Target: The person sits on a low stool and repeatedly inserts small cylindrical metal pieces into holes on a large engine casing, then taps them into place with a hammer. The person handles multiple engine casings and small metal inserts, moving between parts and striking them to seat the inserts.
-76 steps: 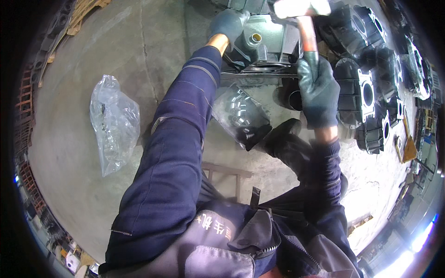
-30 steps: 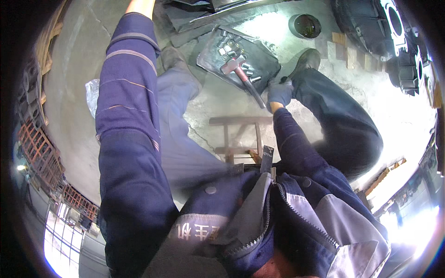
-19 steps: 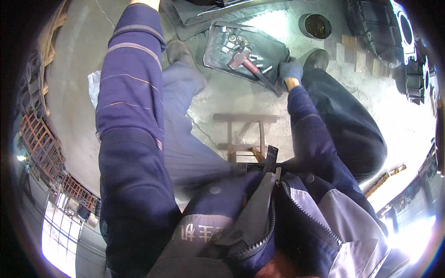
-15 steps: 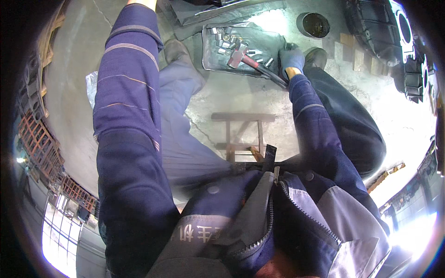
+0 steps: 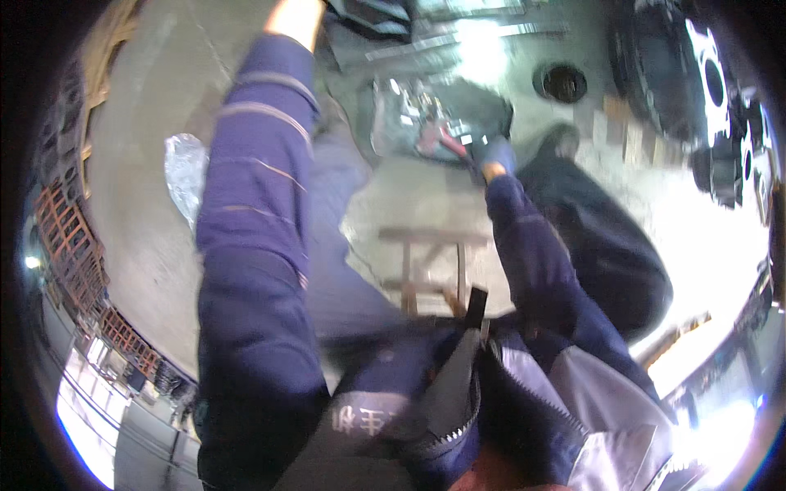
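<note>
Red-handled hammer (image 5: pixel 449 141) on shallow dark tray (image 5: pixel 391 135), beside small metal pieces (image 5: pixel 419 102); tray on concrete floor (image 5: pixel 139 188). Gloved right hand (image 5: pixel 495 153) at handle's end; blurred, cannot tell whether gripping. Left hand beyond top edge, unseen. Clear plastic bag (image 5: pixel 186 168) farther left; black castings (image 5: pixel 661 78) right.

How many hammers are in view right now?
1. The red-handled hammer lies on the dark tray, its handle pointing toward the gloved right hand. Others could be hidden; the view is blurred.
</note>
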Action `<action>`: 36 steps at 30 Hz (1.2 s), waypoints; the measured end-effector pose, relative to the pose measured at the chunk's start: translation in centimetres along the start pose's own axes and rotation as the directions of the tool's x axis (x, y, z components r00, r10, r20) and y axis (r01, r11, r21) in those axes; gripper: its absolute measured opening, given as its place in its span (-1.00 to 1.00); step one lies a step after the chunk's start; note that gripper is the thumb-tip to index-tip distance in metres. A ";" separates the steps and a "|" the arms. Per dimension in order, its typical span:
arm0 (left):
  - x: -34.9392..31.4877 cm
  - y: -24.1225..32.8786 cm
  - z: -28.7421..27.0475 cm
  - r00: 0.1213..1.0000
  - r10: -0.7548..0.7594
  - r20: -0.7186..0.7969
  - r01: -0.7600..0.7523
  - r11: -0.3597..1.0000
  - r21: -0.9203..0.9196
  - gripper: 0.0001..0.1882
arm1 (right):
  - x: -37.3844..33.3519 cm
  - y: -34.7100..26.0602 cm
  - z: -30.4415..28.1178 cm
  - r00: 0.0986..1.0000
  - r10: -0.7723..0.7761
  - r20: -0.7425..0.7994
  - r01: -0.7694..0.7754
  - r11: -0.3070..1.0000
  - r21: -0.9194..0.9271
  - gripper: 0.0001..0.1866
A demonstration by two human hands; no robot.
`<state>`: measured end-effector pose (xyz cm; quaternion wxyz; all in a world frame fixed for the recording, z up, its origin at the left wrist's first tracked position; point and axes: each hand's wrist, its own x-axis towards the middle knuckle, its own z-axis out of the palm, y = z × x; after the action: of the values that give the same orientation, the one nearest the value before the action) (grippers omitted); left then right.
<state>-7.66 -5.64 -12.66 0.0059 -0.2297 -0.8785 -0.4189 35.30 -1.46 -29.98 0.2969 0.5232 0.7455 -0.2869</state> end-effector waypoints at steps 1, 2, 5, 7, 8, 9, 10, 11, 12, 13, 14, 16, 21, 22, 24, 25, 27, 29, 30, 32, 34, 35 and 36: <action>-0.2 0.3 0.2 1.000 0.008 -0.010 -0.008 0.999 -0.035 -0.47 | 0.5 0.0 0.1 0.993 -0.108 0.043 0.106 0.993 0.045 -0.45; 0.1 0.6 -0.1 0.999 0.020 -0.031 -0.022 0.997 -0.075 -0.47 | 0.9 0.0 0.2 0.995 -0.094 0.013 0.094 0.996 0.001 -0.44; -0.9 1.8 -0.7 0.981 -0.194 -0.016 0.190 0.973 -0.130 -0.35 | 1.8 0.2 0.5 0.999 0.019 0.037 -0.020 0.999 0.029 -0.45; -1.1 2.9 -1.4 0.990 -0.136 0.020 0.135 0.989 0.058 -0.36 | 2.1 0.4 0.7 0.999 0.038 0.019 -0.037 0.998 -0.048 -0.50; -1.0 3.4 -1.8 0.988 -0.151 0.034 0.148 0.986 0.080 -0.36 | 2.2 0.4 0.7 1.000 0.021 0.008 -0.021 1.000 -0.019 -0.46; -1.2 3.9 -2.1 0.986 -0.162 0.038 0.157 0.982 0.102 -0.36 | 2.0 0.6 0.6 0.999 0.000 -0.042 0.001 1.000 0.008 -0.43; -1.3 4.4 -2.4 0.983 -0.178 0.054 0.172 0.980 0.103 -0.36 | 1.9 0.6 0.2 0.998 0.043 -0.035 -0.036 0.985 0.170 -0.44; -1.3 4.8 -2.7 0.981 -0.185 0.062 0.177 0.978 0.110 -0.36 | 1.5 0.5 -0.5 0.996 0.072 -0.053 -0.050 0.941 0.336 -0.46; -1.4 5.1 -2.9 0.978 -0.195 0.069 0.187 0.976 0.114 -0.36 | 1.1 0.4 -1.5 0.987 0.145 -0.061 -0.102 0.884 0.456 -0.48; -1.5 5.4 -3.1 0.969 -0.233 0.081 0.225 0.969 0.102 -0.37 | 0.5 0.0 -2.8 0.998 0.044 -0.042 -0.005 0.752 0.660 -0.53; -1.6 5.6 -3.3 0.958 -0.271 0.097 0.263 0.961 0.088 -0.37 | -0.3 -0.4 -4.6 0.999 -0.018 -0.030 0.035 0.597 0.801 -0.57; -1.8 5.9 -3.6 0.946 -0.297 0.131 0.285 0.953 0.100 -0.38 | -2.2 -2.1 -9.3 0.977 -0.195 -0.083 0.135 0.269 0.954 -0.69; -1.9 6.3 -4.2 0.973 -0.166 0.158 0.151 0.984 0.098 -0.40 | -8.1 -10.0 -23.1 0.724 -0.578 -0.377 0.568 0.188 0.802 -0.71; -1.9 6.2 -4.3 0.976 -0.128 0.176 0.103 0.984 0.144 -0.41 | -9.2 -11.9 -25.4 0.726 -0.604 -0.329 0.537 0.199 0.820 -0.66; -1.9 5.9 -4.2 0.961 -0.195 0.195 0.185 0.980 0.072 -0.42 | -10.9 -15.3 -28.8 0.669 -0.711 -0.214 0.517 0.239 0.822 -0.65; -1.9 5.8 -4.1 0.955 -0.220 0.198 0.215 0.976 0.046 -0.42 | -11.3 -17.2 -29.8 0.542 -0.757 -0.365 0.774 0.280 0.568 -0.70; -1.9 5.4 -3.9 0.964 -0.205 0.170 0.201 0.979 0.040 -0.43 | -11.8 -20.1 -30.9 0.386 -0.856 -0.343 0.901 0.269 0.342 -0.73; -1.9 5.0 -3.6 0.965 -0.195 0.174 0.191 0.981 0.038 -0.43 | -11.8 -22.0 -31.0 0.398 -0.868 -0.296 0.871 0.257 0.418 -0.74; -1.8 4.9 -3.5 0.964 -0.189 0.189 0.186 0.982 0.033 -0.42 | -11.6 -22.7 -30.9 0.486 -0.833 -0.264 0.823 0.335 0.458 -0.75; -1.8 4.6 -3.2 0.968 -0.175 0.182 0.174 0.984 0.022 -0.40 | -11.0 -23.7 -30.7 0.498 -0.829 -0.254 0.856 0.425 0.293 -0.73; -1.8 4.3 -2.9 0.978 -0.161 0.132 0.162 0.987 0.003 -0.36 | -10.4 -24.3 -30.6 0.483 -0.835 -0.263 0.864 0.405 0.301 -0.68; -1.8 4.1 -2.7 0.983 -0.139 0.123 0.139 0.990 0.010 -0.36 | -10.1 -24.6 -30.6 0.435 -0.861 -0.264 0.896 0.383 0.226 -0.67; -1.7 3.9 -2.5 0.988 -0.112 0.108 0.112 0.994 0.006 -0.37 | -9.9 -24.8 -30.7 0.382 -0.887 -0.261 0.923 0.353 0.153 -0.66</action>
<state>-4.98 -6.06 -8.57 -0.0653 -0.2021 -0.8892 -0.4053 10.08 8.02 0.52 -0.0366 0.0775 0.8799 -0.4674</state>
